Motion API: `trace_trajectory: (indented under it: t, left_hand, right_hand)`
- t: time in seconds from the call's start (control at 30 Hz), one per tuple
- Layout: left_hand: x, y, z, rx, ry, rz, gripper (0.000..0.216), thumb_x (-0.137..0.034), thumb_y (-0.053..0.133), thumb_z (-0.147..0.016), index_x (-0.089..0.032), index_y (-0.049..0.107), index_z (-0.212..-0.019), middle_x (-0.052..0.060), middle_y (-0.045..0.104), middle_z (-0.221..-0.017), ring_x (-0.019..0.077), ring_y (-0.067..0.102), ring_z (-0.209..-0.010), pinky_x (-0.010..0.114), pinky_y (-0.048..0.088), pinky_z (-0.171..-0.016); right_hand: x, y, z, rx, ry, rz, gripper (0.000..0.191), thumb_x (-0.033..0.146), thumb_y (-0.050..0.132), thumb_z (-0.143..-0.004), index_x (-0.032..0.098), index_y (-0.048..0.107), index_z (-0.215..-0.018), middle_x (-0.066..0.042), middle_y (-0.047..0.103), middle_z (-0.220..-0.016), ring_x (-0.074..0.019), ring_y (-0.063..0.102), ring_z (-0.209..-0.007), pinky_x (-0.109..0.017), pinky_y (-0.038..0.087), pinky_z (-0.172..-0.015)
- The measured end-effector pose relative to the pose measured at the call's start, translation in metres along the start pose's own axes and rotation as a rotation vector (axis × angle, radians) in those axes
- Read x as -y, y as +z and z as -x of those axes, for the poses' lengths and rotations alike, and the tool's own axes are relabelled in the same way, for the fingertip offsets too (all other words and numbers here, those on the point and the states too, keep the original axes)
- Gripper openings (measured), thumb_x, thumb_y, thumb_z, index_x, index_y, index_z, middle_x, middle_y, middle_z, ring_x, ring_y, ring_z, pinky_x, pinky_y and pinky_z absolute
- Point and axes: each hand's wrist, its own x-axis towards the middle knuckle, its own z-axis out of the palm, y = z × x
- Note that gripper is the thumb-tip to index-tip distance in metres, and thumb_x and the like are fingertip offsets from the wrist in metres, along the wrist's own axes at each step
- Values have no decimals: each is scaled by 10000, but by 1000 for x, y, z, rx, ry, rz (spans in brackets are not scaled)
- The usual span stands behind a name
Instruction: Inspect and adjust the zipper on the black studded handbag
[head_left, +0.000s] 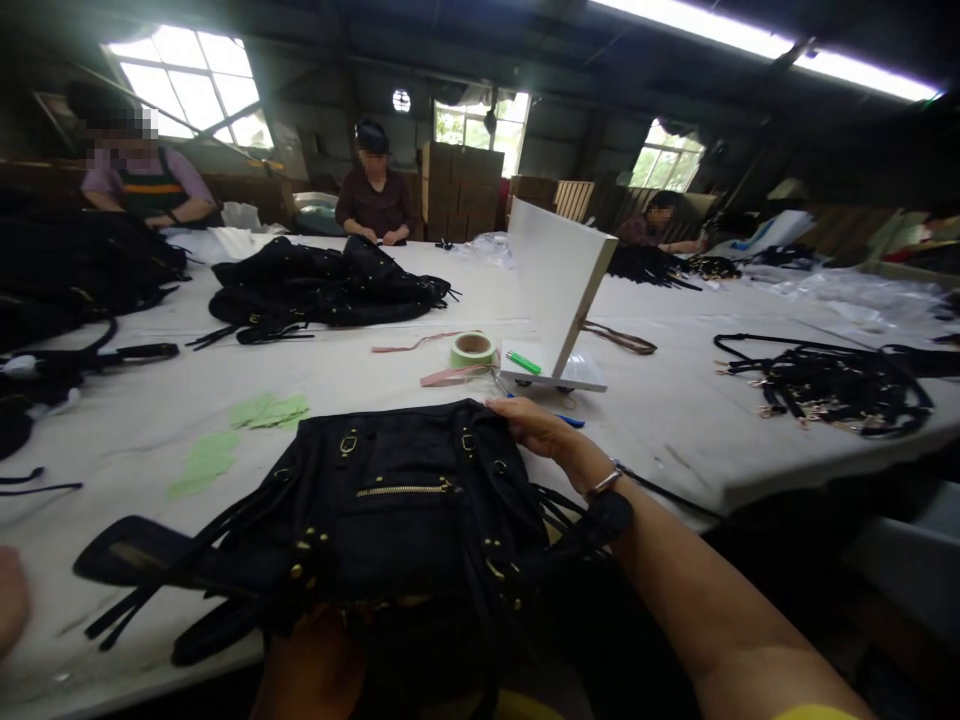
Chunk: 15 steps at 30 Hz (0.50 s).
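Observation:
A black leather bag [405, 500] with gold zip, studs and fringe lies in front of me on the white table [150, 430], its strap trailing to the left. My right hand [536, 425] holds the bag's far right corner, fingers curled over the edge; a metal bracelet is on the wrist. My left hand [311, 665] is low at the near edge, mostly under the bag, with its fingers hidden.
Beyond the bag are a tape roll [472, 349], a green marker [523, 362], a tilted white board on a base [559, 280] and green paper scraps [270, 410]. Piles of black bags [322, 285] and clasped straps [825, 385] lie around. Three people work at the far side.

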Motion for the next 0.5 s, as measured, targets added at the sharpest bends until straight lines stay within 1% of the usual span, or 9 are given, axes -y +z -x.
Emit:
trace_trajectory:
  t: [0.1,0.17,0.23,0.3,0.33,0.37,0.43,0.47,0.5]
  left_hand:
    - [0,2,-2,-61,-21,72,181,-396,544,-826,-351,697,-913,-12,723,-856,267,619,-1041,405,513,-910]
    - [-3,5,-2,-102,-31,117,141,-365,572,-786,-319,698,-830,-4,716,-772,270,648,-961,400,530,-878]
    - [-8,11,0,-157,-75,220,109,-337,609,-748,-263,688,-762,9,704,-722,264,667,-856,402,542,-836]
    - [-17,22,4,-204,-176,388,99,-310,646,-727,-217,679,-729,21,693,-703,249,669,-779,399,543,-802]
    - [-23,28,5,-216,-240,478,99,-296,662,-724,-198,680,-734,27,691,-704,244,668,-768,397,540,-796]
    - [-28,34,6,-220,-284,551,101,-284,674,-727,-187,685,-754,32,690,-709,242,668,-776,396,534,-801]
    - [-39,46,7,-204,-296,641,93,-262,691,-727,-173,689,-755,36,685,-700,245,668,-800,392,520,-819]
    - [-44,50,7,-172,-286,674,80,-247,690,-726,-169,689,-745,38,682,-695,249,667,-820,389,512,-832]
    - [-48,54,7,-128,-272,703,76,-240,682,-731,-166,691,-748,43,684,-705,254,664,-844,388,503,-844]
  right_hand:
    - [6,3,3,13,-40,41,366,486,707,-749,162,690,-919,-68,684,-915,-187,622,-810,-262,503,-655]
    - [10,2,8,4,-105,80,344,474,719,-734,189,706,-925,-64,684,-1007,-228,618,-963,-314,523,-790]
    - [13,0,15,-9,-196,120,315,424,772,-679,232,717,-922,-31,661,-1121,-249,535,-1163,-342,469,-961]
    - [14,-3,20,-7,-267,163,343,369,828,-604,262,726,-914,-6,629,-1208,-257,418,-1298,-349,375,-1078]
    - [13,-5,21,0,-287,195,343,382,825,-607,268,731,-916,-8,610,-1246,-270,395,-1318,-369,349,-1104]
    - [11,-7,20,7,-286,221,327,415,811,-623,275,735,-909,-14,606,-1257,-293,418,-1302,-406,355,-1103]
    - [9,-11,16,44,-241,273,358,467,740,-718,281,723,-1023,-42,610,-1258,-325,460,-1269,-475,366,-1089]
    - [10,-14,14,53,-214,305,373,481,710,-751,276,716,-1062,-58,624,-1237,-336,476,-1254,-498,358,-1092]
    - [12,-17,12,48,-188,380,387,504,687,-768,281,712,-1084,-54,625,-1238,-329,480,-1253,-485,343,-1108]
